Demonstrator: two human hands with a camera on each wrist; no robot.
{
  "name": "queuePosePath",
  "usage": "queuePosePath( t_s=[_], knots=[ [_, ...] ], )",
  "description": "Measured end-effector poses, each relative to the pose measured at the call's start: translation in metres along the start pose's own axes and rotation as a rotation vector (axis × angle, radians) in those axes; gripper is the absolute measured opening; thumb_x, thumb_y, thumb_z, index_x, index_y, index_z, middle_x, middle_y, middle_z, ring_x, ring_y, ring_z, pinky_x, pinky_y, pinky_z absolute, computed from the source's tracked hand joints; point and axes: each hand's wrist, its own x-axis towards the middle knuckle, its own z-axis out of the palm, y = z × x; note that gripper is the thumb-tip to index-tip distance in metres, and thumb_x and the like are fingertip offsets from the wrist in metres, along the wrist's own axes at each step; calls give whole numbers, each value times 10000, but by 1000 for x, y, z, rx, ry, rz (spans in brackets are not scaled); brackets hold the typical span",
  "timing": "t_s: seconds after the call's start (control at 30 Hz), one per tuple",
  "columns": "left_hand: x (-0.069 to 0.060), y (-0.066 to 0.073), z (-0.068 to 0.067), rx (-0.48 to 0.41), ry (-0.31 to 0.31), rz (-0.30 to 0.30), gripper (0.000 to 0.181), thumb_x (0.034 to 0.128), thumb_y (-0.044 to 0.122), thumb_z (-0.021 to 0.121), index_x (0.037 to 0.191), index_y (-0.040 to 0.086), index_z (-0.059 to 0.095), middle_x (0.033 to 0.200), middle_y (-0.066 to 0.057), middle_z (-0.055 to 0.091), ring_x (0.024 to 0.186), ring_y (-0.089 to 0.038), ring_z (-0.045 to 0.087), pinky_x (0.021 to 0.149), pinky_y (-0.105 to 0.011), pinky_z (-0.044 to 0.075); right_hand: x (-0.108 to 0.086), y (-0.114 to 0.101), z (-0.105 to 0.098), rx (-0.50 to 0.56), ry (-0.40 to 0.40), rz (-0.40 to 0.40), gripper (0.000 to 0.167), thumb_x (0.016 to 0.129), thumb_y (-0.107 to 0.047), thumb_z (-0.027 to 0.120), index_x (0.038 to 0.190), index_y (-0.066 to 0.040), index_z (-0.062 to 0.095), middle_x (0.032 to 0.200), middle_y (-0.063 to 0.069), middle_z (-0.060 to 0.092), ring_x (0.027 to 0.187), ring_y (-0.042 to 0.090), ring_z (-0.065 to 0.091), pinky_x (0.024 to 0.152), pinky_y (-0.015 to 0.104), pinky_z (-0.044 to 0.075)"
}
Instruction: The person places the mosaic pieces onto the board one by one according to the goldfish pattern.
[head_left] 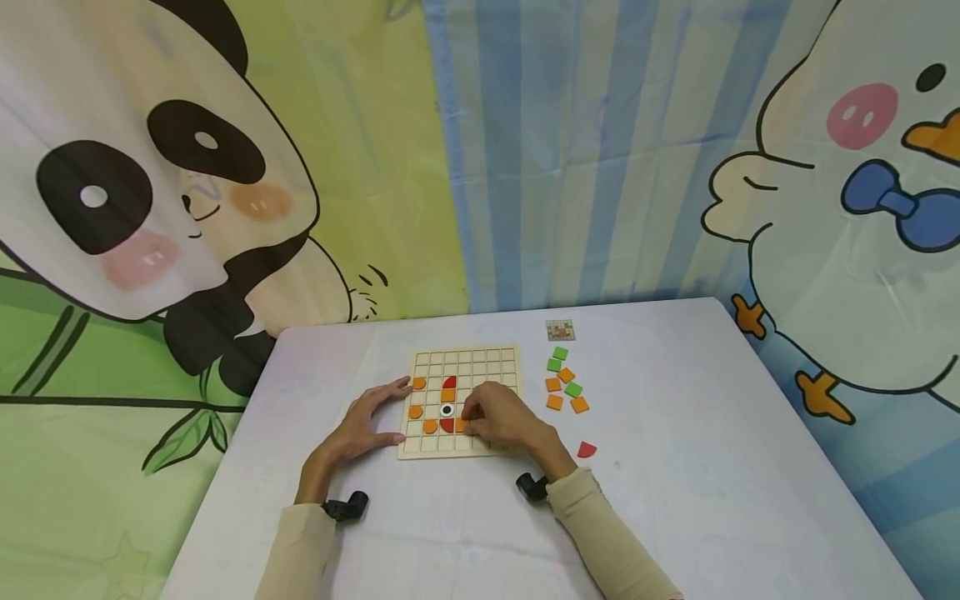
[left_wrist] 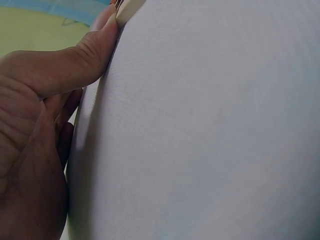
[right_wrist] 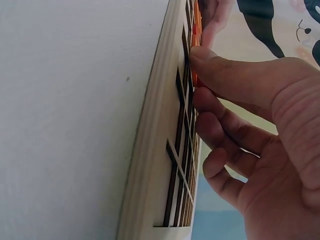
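Right hand (head_left: 504, 415) on orange square tile (head_left: 460, 426)

Thumb and finger pinch it, on gridded board (head_left: 483, 367). Left of fingertips: red quarter-circle tile (head_left: 447, 425). Left hand (head_left: 360, 427): fingers apart, at board's left edge. Right of right fingers: green square tile (head_left: 573, 389).

One left hand (left_wrist: 30, 120), thumb (left_wrist: 75, 67) extended, tip touching the edge of a pale board (left_wrist: 131, 11), only a small part of which is in view. Other fingers (left_wrist: 71, 102): behind and below the thumb, shaded, partly hidden. One orange sliver (left_wrist: 112, 2), just past the thumb tip, too small to identify. One white tabletop (left_wrist: 210, 120), broad, beside the hand. One backdrop (left_wrist: 40, 30), yellow-green and blue, beyond the thumb.
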Motion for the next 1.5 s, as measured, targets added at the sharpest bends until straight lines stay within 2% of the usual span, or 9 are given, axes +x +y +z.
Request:
queuePosePath(
  t_s=[0.33,0.53,0.8,1.07,1.33,1.5],
  knots=[
    [-2,-2,0,14,7,16,863,810,277,971,1566,112,587,1761,-121,414,1583,-480,362,1222,-788,255,-4,-1,-8,7,-22,3,209,933,-179,877,1118,-84,853,1068,-2,829,994,139,737,920,332,617],
    [0,-1,-1,2,3,-3,871,809,298,974,1571,131,584,1769,-96,407,1605,-470,345,1247,-785,236,-7,11,-26,-6,36,0,233,903,-180,906,1103,-73,858,1058,15,833,956,154,740,864,346,618],
    [2,1,-1,-8,-3,-16,869,809,275,976,1569,127,583,1772,-92,402,1618,-462,334,1267,-766,219,-21,31,-54,3,108,90,295,837,-154,958,1087,-43,849,1055,61,824,931,206,726,846,358,607],
    [2,2,-2,-6,-3,-9,868,809,270,976,1568,118,584,1770,-104,403,1614,-471,337,1263,-772,222,-41,48,-83,-82,131,215,386,705,-124,1034,1035,-37,855,992,53,805,849,156,678,805,373,594],
    [-2,0,0,22,29,52,851,804,296,966,1552,120,601,1746,-116,440,1553,-485,383,1185,-792,278,-56,67,-92,-101,137,298,343,678,-108,1046,959,-61,855,917,21,816,798,132,682,769,352,594],
    [-2,-1,1,10,13,19,859,810,294,966,1563,125,591,1760,-113,417,1581,-482,356,1218,-795,251,-62,74,-93,-112,145,322,324,686,-98,1038,947,-62,850,880,25,798,779,139,662,743,337,570]
  ],
)
